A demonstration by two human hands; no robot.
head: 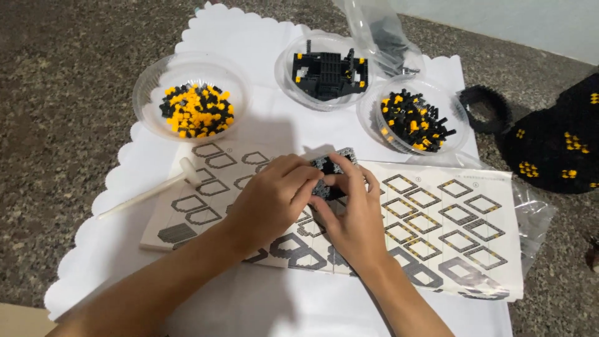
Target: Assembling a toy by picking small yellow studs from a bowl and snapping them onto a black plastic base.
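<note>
Two hands' fingers (312, 181) around grey-black brick piece (332, 168).

A home hobby spot, it seems. A scalloped white cloth (262, 43) covers a speckled stone worktop (75, 75). Plastic bowls (150, 81) hold tiny building bricks.

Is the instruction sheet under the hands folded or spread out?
Spread out. The instruction sheet lies flat on the white cloth, its diagram rows showing on either side of both hands.

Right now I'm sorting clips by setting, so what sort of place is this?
Probably a home hobby spot on a speckled stone floor: a white scalloped mat, clear bowls of tiny black and yellow bricks, and a building-instruction sheet under both hands.
</note>
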